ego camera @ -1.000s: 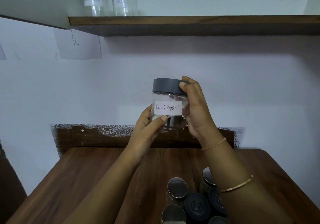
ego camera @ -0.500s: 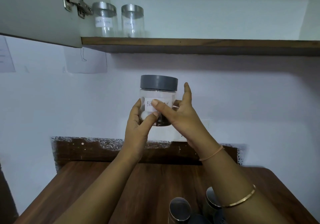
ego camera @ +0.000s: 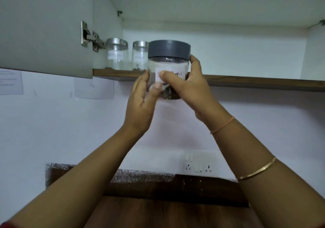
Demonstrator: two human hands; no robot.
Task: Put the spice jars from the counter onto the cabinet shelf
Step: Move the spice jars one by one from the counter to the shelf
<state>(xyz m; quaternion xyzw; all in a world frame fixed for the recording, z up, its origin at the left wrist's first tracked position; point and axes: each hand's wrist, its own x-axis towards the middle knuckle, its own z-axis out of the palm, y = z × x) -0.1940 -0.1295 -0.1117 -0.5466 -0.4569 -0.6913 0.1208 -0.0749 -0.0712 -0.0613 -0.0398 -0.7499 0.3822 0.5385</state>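
Note:
A clear jar with a grey lid [ego camera: 169, 51] and a white handwritten label is held up in front of the wooden cabinet shelf [ego camera: 246, 80], its lid above the shelf edge. My left hand [ego camera: 142, 102] grips the jar's lower left side. My right hand [ego camera: 190, 88] wraps the right side, thumb across the label. Two silver-lidded labelled jars, one [ego camera: 117, 53] and another [ego camera: 139, 55], stand on the shelf at the left.
The open cabinet door [ego camera: 45, 27] hangs at the left with a metal hinge [ego camera: 92, 38]. A wall socket [ego camera: 198, 166] sits above the dark backsplash. The wooden counter [ego camera: 167, 213] shows at the bottom. The shelf to the right of the jars is bare.
Both hands have lifted the jar from chest height up to the shelf edge. My view tilted upward, so the jars on the counter dropped out of sight.

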